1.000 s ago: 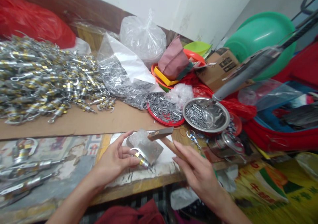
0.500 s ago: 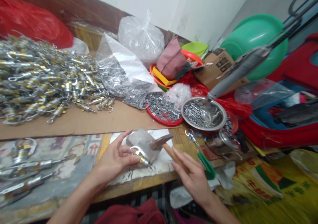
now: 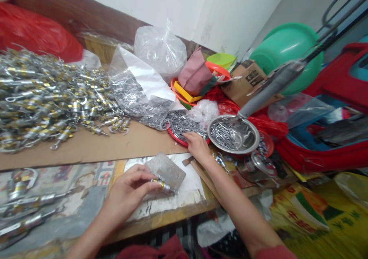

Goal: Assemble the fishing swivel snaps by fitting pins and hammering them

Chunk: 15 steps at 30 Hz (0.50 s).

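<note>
A small metal fitting with a brass-coloured band (image 3: 163, 186) is pinched in my left hand (image 3: 135, 186), beside a grey metal block (image 3: 168, 170) on white paper. My right hand (image 3: 197, 146) reaches over the near edge of a red plate (image 3: 176, 138) heaped with small metal parts. Its fingertips are among those parts, and whatever they hold is too small to make out. The hammer (image 3: 188, 160) lies right of the block, its handle partly under my right forearm.
Many similar fittings (image 3: 43, 98) are piled at the left on cardboard (image 3: 138, 142). A steel bowl of pins (image 3: 254, 146) stands right of the plate. Behind are a clear bag of metal parts (image 3: 138, 98) and a green basin (image 3: 301, 40). Larger fittings lie at the lower left.
My right hand has let go of the hammer, now lying on the bench, and moved up to the red plate. My left hand still holds the fitting, with its hook now less visible.
</note>
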### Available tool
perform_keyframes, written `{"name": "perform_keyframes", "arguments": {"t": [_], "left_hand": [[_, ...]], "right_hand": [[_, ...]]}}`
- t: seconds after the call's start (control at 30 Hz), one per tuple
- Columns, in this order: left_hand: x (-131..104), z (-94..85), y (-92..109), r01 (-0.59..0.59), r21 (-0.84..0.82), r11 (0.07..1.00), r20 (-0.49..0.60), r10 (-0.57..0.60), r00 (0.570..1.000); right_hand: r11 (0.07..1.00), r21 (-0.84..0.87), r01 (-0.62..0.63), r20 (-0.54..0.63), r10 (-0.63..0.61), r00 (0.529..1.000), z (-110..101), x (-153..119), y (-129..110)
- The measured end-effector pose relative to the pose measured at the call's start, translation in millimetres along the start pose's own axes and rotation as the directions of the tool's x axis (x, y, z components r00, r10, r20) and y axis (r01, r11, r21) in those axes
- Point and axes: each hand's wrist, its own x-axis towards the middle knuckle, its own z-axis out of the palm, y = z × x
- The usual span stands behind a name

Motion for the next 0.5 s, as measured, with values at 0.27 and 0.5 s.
{"name": "perform_keyframes", "arguments": {"t": [0.27,0.5], "left_hand": [[-4,3.0,-3,-0.104,0.052,0.993,-0.041,0.106,0.994],[-3,4.5,-1,-0.084,0.003,0.996,-0.007,0.084,0.996]], "right_hand": [[0.996,0.088,-0.029,0.003,0.029,1.0,15,37,10],[0.939,0.323,-0.123,-0.116,0.168,0.979,-8,-3,-14]]}}
